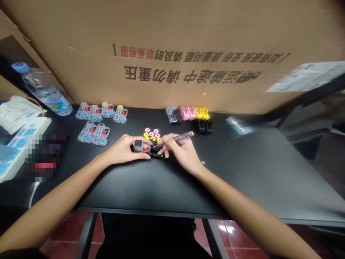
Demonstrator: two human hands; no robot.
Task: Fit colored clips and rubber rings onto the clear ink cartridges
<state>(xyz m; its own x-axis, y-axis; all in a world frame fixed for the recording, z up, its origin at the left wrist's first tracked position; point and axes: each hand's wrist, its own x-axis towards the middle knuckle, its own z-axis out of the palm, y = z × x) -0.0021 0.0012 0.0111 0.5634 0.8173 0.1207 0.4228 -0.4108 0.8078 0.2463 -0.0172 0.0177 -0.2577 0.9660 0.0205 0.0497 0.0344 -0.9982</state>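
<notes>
My left hand [124, 149] is closed on a small clear plastic case [139, 147] with a black square cap and a red part inside, holding it against the table. In my right hand [180, 149] is a slim pen-shaped tool [183, 136], gripped like a pencil. Its tip points at the case's right end, where a black piece [156, 154] sits. Whether the tip touches is too small to tell. Just behind the hands lie several pink rings [151, 134] and yellow rings [146, 135], with black ones partly hidden by my fingers.
Several clear cases [94, 135] stand at the back left near a water bottle [44, 91] and a power strip [16, 154]. Pink [188, 113], yellow [202, 113] and black holders [205, 126] are at the back. A cardboard box [172, 43] walls the rear edge.
</notes>
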